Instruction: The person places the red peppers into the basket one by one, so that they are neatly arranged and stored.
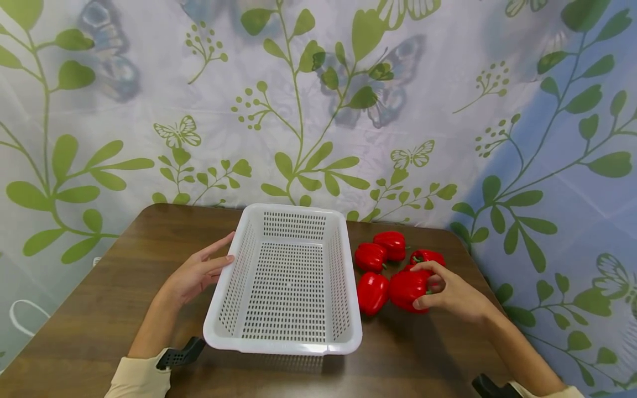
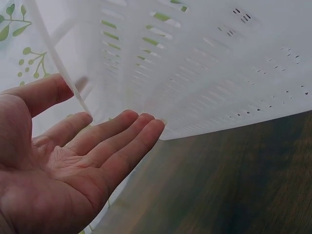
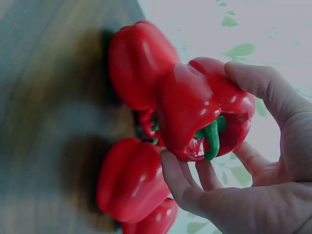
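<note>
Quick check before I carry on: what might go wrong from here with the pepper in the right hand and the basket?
The held pepper looks glossy, so it might slip from the right hand's fingers.

The other peppers lie close by, so moving the held one may nudge them.

The left hand touches the basket without wrapping around it, so a bump could shift it.

A brown wood-grain table [image 1: 130, 261] bears a white slotted basket [image 1: 283, 347] and, beside it, four red bell peppers [image 1: 372, 293].
</note>
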Demonstrator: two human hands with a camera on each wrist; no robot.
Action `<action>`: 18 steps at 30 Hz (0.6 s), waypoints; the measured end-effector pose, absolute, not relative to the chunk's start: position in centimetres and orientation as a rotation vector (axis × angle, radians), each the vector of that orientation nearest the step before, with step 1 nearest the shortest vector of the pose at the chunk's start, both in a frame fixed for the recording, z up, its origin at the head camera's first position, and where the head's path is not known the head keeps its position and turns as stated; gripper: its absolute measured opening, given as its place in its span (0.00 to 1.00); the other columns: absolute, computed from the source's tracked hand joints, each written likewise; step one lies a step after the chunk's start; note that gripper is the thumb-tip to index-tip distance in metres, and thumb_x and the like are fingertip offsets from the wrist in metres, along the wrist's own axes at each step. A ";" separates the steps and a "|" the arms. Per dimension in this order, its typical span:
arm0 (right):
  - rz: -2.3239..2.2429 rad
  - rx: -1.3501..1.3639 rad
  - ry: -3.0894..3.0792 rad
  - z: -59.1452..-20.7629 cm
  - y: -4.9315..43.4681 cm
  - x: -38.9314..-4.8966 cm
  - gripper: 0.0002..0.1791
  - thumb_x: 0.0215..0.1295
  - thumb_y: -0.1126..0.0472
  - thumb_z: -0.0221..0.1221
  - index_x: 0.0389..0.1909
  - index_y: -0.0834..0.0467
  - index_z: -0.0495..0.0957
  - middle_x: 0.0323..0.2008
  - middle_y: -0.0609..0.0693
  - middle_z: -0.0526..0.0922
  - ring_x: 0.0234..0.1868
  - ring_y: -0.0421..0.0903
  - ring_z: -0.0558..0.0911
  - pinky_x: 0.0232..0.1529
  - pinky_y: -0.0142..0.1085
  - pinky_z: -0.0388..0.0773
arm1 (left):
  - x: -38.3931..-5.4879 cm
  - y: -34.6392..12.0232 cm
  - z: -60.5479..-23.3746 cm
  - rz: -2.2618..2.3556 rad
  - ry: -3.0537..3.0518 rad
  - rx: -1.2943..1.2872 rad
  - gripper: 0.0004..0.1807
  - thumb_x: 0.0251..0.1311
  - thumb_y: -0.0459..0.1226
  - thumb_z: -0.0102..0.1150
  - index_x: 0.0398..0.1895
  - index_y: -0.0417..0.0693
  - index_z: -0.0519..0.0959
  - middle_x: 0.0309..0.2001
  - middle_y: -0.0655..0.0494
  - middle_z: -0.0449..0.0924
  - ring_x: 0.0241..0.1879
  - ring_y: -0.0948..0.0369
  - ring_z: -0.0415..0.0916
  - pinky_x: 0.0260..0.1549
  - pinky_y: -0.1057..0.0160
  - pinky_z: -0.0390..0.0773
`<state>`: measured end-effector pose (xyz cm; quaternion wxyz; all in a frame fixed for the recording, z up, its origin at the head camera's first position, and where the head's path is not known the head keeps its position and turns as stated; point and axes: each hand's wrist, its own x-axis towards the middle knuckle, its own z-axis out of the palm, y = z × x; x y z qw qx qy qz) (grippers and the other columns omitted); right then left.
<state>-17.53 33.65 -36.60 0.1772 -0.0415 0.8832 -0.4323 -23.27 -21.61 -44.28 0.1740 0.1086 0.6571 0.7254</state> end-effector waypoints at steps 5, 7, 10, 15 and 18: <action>-1.225 -0.144 2.526 -35.2 33.0 -18.1 0.39 0.60 0.54 0.69 0.70 0.52 0.62 0.68 0.64 0.65 0.69 0.65 0.63 0.50 0.46 0.79 | -23.2 -21.5 -44.3 2.061 1.859 0.301 0.38 0.74 0.35 0.53 0.82 0.54 0.50 0.59 0.44 0.83 0.52 0.51 0.86 0.48 0.56 0.87; -1.225 -0.157 2.545 -34.8 32.7 -18.4 0.39 0.60 0.54 0.68 0.70 0.51 0.62 0.69 0.64 0.64 0.71 0.66 0.61 0.51 0.48 0.80 | -23.2 -21.4 -44.2 2.063 1.857 0.300 0.38 0.74 0.35 0.53 0.82 0.54 0.50 0.59 0.44 0.83 0.51 0.51 0.86 0.48 0.56 0.87; -1.264 -0.160 2.541 -34.3 32.0 -18.8 0.38 0.61 0.53 0.68 0.70 0.51 0.62 0.68 0.64 0.66 0.68 0.65 0.65 0.52 0.52 0.81 | -23.3 -21.4 -44.3 2.063 1.852 0.310 0.38 0.75 0.35 0.53 0.82 0.54 0.50 0.59 0.44 0.82 0.52 0.51 0.86 0.48 0.55 0.87; -1.323 -0.156 2.524 -34.0 30.9 -19.5 0.38 0.62 0.52 0.68 0.70 0.50 0.62 0.68 0.64 0.68 0.65 0.63 0.69 0.56 0.56 0.81 | -23.3 -21.5 -44.4 2.055 1.861 0.318 0.38 0.75 0.36 0.53 0.83 0.54 0.49 0.58 0.46 0.83 0.51 0.51 0.86 0.47 0.54 0.87; -1.325 -0.154 2.533 -33.7 30.1 -19.8 0.38 0.62 0.51 0.68 0.70 0.49 0.62 0.67 0.63 0.68 0.67 0.62 0.68 0.59 0.58 0.78 | -23.3 -21.6 -44.4 2.056 1.864 0.311 0.38 0.75 0.36 0.53 0.83 0.54 0.49 0.58 0.44 0.83 0.51 0.50 0.86 0.47 0.54 0.87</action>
